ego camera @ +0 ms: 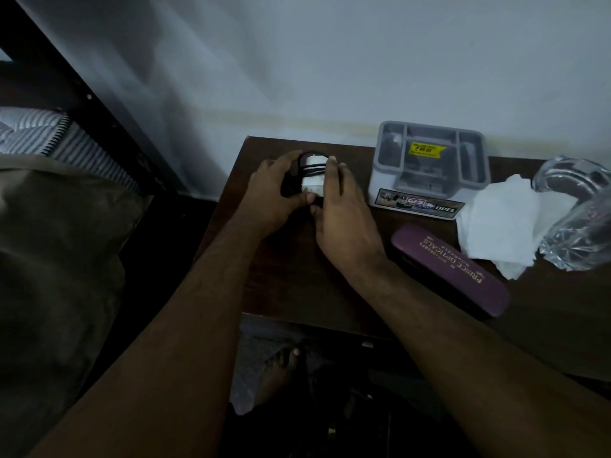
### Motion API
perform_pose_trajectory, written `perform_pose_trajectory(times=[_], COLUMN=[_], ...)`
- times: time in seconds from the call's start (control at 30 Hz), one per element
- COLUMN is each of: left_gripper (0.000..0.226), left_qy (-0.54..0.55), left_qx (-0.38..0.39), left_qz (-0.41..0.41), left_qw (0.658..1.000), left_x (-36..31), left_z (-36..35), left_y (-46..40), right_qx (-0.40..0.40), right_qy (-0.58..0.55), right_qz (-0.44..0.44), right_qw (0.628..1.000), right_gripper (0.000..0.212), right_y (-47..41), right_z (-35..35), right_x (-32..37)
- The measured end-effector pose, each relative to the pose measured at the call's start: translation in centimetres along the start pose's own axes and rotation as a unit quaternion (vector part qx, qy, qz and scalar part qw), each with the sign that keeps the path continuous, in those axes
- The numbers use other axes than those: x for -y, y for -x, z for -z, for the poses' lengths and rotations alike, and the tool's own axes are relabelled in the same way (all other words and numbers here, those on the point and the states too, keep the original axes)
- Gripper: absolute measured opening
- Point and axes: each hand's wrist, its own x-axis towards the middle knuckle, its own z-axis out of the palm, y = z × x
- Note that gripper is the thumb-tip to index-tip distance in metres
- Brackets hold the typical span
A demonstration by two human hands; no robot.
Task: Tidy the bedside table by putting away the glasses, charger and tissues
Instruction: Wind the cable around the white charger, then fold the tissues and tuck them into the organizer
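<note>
Dim frame, cool bluish cast, underexposed overall. Wall [363, 61] is the brightest area, with soft diagonal shadow bands on its left part. Table [297, 285] and floor below are near black, little detail. Clear plastic bag [575, 213] shows small glints. Tissues [499, 223] read pale grey, not clipped. Mild softness throughout; wide-angle bending at the edges, bed frame [82, 77] slanted.
</note>
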Motion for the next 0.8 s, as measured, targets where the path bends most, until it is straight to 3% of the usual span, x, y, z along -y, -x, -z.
perform_pose_trajectory(times=[0.43,0.8], left_gripper=[0.087,0.071], left_qy=[-0.058,-0.038], left_qx=[-0.051,-0.115], left_qz=[0.02,-0.039], left_qw=[0.997,0.992], left_x=[-1.3,-6.0], left_z=[-0.1,0.9], left_y=[1.2,7.3], right_qx=[0.011,-0.032], right_qy=[-0.009,-0.005], right_qz=[0.01,0.043], right_qw=[1.0,0.999], right_gripper=[0.073,0.062], right_y=[1.5,7.4], right_z=[2.3,8.5], right_x=[0.6,2.1])
